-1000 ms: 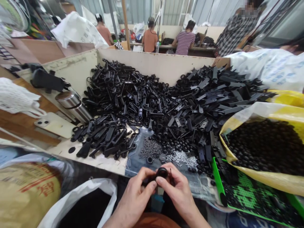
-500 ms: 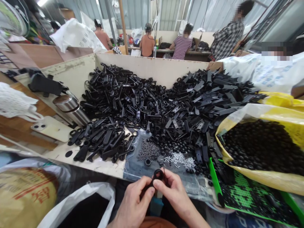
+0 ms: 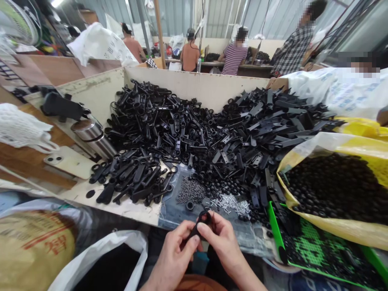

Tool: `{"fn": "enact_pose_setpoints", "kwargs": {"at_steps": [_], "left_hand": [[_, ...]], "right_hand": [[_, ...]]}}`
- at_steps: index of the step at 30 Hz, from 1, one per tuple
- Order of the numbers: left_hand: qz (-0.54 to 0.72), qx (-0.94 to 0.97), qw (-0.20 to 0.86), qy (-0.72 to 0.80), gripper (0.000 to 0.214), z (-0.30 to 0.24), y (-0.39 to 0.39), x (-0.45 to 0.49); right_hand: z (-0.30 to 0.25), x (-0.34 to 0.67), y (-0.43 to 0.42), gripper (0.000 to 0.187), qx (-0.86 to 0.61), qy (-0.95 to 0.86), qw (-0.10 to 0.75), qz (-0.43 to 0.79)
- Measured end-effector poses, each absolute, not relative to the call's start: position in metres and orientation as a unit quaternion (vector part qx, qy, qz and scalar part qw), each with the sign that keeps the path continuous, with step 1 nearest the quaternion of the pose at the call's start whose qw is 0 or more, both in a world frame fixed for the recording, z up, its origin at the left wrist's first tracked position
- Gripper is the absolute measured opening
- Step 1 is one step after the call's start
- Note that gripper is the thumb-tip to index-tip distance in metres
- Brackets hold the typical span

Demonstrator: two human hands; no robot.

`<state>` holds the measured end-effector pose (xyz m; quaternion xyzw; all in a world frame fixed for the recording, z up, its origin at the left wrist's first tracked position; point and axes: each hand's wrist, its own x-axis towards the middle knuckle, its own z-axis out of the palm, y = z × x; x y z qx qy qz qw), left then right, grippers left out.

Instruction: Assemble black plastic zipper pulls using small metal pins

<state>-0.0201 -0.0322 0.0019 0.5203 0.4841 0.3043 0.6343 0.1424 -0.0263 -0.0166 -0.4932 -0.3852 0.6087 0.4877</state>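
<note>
Between both hands, at the table's near edge, is a black plastic part with a ring-shaped end (image 3: 205, 218). My left hand (image 3: 177, 252) is closed on its lower body, thumb on top. My right hand (image 3: 221, 238) grips it near the ring, with the thumb pressed against its face. Fingers hide much of the part. Just beyond the hands lie a loose black ring (image 3: 190, 205), a heap of small dark grey pieces (image 3: 190, 190) and a scatter of silver pins (image 3: 233, 205). Small round black pieces (image 3: 226, 186) sit behind the pins.
Large piles of black ringed parts (image 3: 151, 109) and flat black pieces (image 3: 273, 117) fill the walled table. A steel flask (image 3: 93, 137) and a phone (image 3: 66, 161) are at left. At right are a yellow bag of black beads (image 3: 333, 190) and a green tray (image 3: 275, 234). Several people work behind.
The hands have raised and tilted the black part slightly, so more of its ring and body shows. The whole view has shifted a little. Both hands still hold the part.
</note>
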Motion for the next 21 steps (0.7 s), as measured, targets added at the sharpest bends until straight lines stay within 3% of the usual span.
{"fn": "enact_pose_setpoints", "kwargs": {"at_steps": [5, 13, 18, 21], "left_hand": [[0.25, 0.534, 0.673, 0.447, 0.021, 0.016, -0.022, -0.026], [0.253, 0.589, 0.608, 0.468, 0.031, 0.019, -0.021, -0.032], [0.34, 0.628, 0.489, 0.501, 0.025, 0.006, -0.026, -0.031], [0.421, 0.547, 0.514, 0.51, 0.022, -0.011, -0.041, -0.03]], "right_hand": [[-0.015, 0.145, -0.029, 0.037, -0.499, -0.432, 0.46, 0.594], [-0.019, 0.137, -0.032, 0.035, -0.482, -0.398, 0.474, 0.62], [-0.023, 0.14, -0.031, 0.051, -0.488, -0.382, 0.477, 0.623], [-0.036, 0.143, -0.04, 0.058, -0.545, -0.401, 0.441, 0.59]]}}
